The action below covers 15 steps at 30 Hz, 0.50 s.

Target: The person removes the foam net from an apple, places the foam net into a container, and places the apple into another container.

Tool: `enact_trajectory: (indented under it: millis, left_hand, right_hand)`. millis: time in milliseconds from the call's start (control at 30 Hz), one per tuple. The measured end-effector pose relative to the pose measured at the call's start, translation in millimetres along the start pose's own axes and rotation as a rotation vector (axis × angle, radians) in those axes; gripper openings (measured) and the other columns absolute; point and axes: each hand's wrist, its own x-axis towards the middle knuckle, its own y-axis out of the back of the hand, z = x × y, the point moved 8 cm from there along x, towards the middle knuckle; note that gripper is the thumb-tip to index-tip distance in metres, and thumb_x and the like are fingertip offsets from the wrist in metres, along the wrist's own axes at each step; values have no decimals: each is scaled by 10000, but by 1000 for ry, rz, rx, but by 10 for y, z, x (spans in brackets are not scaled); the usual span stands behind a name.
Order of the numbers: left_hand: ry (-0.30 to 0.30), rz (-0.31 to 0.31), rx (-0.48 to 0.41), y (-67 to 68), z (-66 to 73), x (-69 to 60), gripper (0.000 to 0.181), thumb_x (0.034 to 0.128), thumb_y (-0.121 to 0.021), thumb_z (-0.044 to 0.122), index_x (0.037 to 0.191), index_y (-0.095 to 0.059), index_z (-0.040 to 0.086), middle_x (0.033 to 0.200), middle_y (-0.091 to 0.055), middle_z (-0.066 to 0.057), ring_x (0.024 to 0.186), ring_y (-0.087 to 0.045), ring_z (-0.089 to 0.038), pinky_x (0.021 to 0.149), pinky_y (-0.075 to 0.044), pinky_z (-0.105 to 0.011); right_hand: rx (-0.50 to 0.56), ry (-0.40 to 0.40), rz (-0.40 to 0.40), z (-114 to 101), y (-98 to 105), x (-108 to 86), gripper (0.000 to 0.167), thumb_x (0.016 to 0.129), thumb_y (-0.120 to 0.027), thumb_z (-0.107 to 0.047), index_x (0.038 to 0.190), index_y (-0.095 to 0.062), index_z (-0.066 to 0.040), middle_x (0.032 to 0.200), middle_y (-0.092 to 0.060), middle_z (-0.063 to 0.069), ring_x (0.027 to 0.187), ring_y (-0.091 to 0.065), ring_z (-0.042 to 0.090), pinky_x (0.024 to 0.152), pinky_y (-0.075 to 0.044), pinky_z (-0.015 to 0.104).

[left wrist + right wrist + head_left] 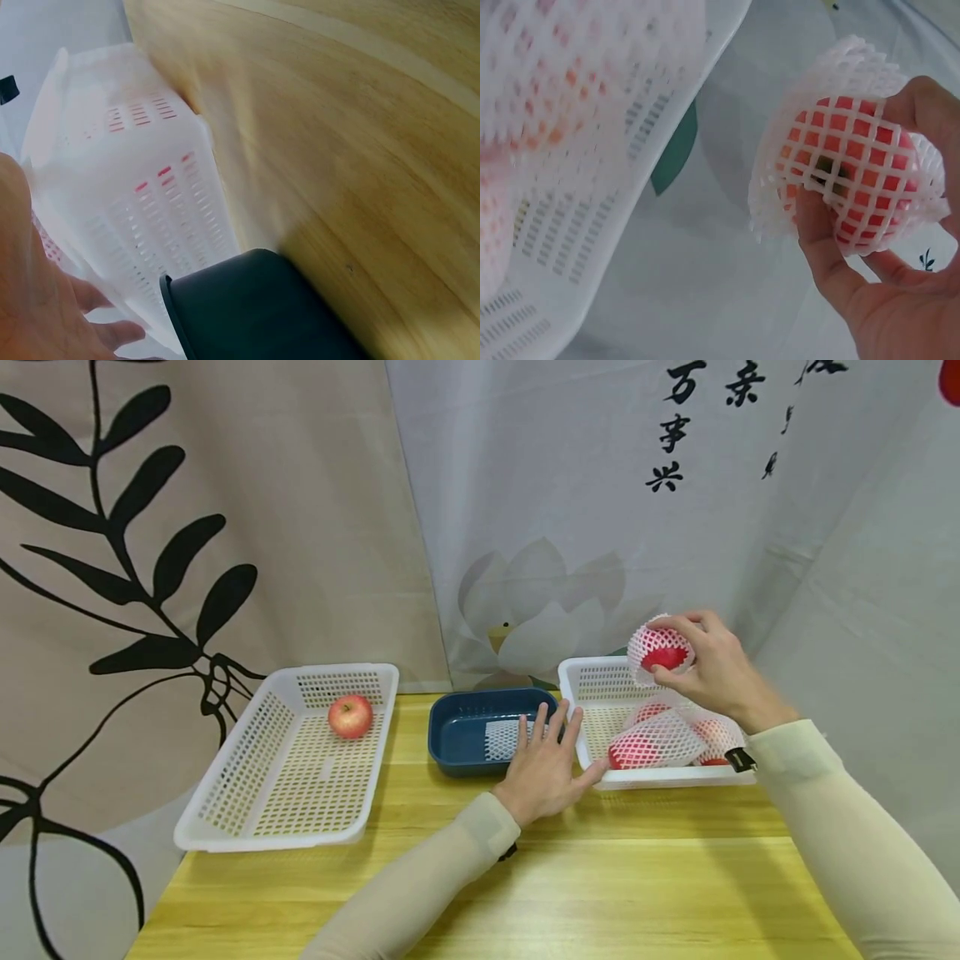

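An apple in a white foam net (660, 652) is held by my right hand (708, 668) above the right basket. The right wrist view shows the fingers and thumb around the netted apple (847, 176), with red skin showing through the mesh. My left hand (543, 768) has its fingers spread over the right end of the dark blue basket (457, 752), holding nothing. An empty white foam net (501, 740) lies in that blue basket. Several netted apples (648, 747) sit in the right white basket (622, 781).
On the left, a larger white basket (270, 839) contains one bare apple (350, 717). All the baskets stand on a wooden table (600, 893). A printed curtain (315, 527) hangs behind the table.
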Motion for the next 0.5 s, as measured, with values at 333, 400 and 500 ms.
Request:
enact_trajectory:
  millis: [333, 400, 500]
  left_hand:
    - [-7, -7, -28, 61, -85, -64, 962, 1164, -306, 815, 1878, -238, 174, 1979, -162, -111, 1834, -164, -470, 1459, -173, -753]
    - [-12, -3, -25, 83, -112, -88, 951, 1171, -320, 800, 1876, -241, 168, 1976, -175, -115, 1832, -170, -471, 1457, -179, -753]
    - [-11, 10, -26, 136, -165, -135, 935, 1176, -356, 784, 1873, -260, 168, 1973, -194, -110, 1832, -178, -465, 1456, -182, -754]
  right_hand:
    - [41, 89, 4, -293, -227, -103, 619, 912, -952, -90, 1487, -731, -148, 1419, -677, 291, 1199, -701, 467, 945, -657, 677]
    - [53, 87, -11, -342, -269, -134, 623, 919, -953, -90, 1496, -729, -155, 1440, -672, 288, 1201, -713, 470, 953, -668, 670]
    - [66, 101, -26, -433, -316, -181, 626, 931, -945, -96, 1511, -723, -174, 1457, -669, 272, 1176, -735, 463, 925, -676, 647]
